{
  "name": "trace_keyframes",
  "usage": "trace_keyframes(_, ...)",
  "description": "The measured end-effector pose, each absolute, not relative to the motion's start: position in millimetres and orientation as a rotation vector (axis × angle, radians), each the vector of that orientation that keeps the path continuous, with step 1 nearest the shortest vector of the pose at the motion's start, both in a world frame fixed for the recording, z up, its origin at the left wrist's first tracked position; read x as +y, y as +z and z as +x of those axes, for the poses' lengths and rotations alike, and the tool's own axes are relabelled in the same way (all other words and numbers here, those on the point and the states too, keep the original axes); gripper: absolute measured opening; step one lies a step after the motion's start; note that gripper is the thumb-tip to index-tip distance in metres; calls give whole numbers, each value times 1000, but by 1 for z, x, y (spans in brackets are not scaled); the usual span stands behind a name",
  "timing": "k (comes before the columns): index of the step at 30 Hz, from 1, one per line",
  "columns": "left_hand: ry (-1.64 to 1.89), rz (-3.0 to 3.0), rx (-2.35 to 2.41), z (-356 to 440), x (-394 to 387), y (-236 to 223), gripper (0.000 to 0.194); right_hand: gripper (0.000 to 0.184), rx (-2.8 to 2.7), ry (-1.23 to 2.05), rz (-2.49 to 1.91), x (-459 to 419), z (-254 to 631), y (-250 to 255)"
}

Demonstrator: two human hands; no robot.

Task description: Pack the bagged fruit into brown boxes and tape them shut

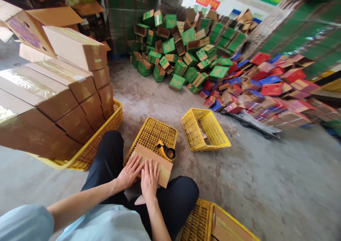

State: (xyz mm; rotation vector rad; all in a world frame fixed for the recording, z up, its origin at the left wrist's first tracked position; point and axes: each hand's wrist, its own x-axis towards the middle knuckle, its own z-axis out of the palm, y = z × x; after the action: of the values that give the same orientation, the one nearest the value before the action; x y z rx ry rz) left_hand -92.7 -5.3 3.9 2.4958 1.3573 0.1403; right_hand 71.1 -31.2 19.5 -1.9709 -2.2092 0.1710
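Observation:
A flat brown cardboard box (160, 164) lies on an upturned yellow plastic crate (154, 131) in front of my knees. My left hand (129, 171) rests flat on the box's near left part, fingers stretched out. My right hand (150, 179) presses flat on the box beside it, fingers spread. A yellow tape dispenser (165, 150) sits on the crate at the box's far edge, just beyond my fingertips. I sit on the concrete floor in dark trousers.
A yellow crate (87, 152) at the left carries stacked brown cartons (53, 102). An open yellow crate (205, 129) stands ahead to the right, another (213, 221) by my right knee. Heaps of green boxes (183, 49) and red and blue boxes (266, 88) cover the far floor.

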Motion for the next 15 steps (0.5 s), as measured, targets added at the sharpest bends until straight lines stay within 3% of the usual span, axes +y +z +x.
trace_keyframes(5, 151, 2476, 1311, -101, -4, 3, 105, 55, -2223, 188, -1995, -20, 75, 26)
trace_keyframes(12, 399, 2454, 1290, -108, 6, -3, 61, 58, -2130, 106, -2169, -3, 96, 26)
trace_keyframes(15, 461, 2447, 1367, -94, 11, -1, 52, 59, -2134, 93, -2179, -2, 97, 23)
